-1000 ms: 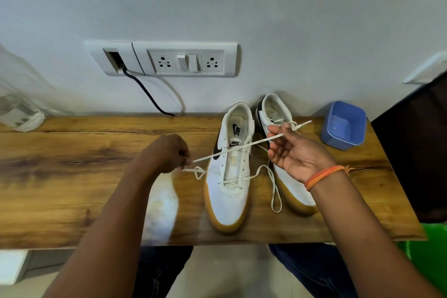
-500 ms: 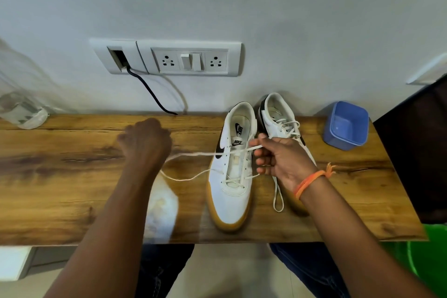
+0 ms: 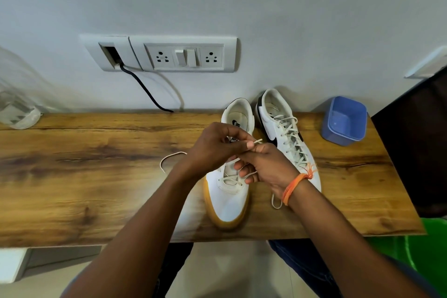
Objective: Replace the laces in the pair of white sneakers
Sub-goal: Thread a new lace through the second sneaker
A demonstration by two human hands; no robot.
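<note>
Pinching the lace (image 3: 257,141) tip between both thumbs, my left hand (image 3: 212,147) and right hand (image 3: 263,164) meet over the near sneaker (image 3: 227,198) on the table (image 3: 96,176); I judge mid-lacing, next eyelet needs feeding. Beyond, the far sneaker (image 3: 283,133) looks laced.

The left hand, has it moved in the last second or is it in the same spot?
Yes. The left hand has swung right along the table, from beside the left sneaker to over it, meeting the right hand.

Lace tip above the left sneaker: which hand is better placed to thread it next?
Probably the right hand: it pinches the lace tip above the left sneaker, while the left hand holds lace beside it.
</note>
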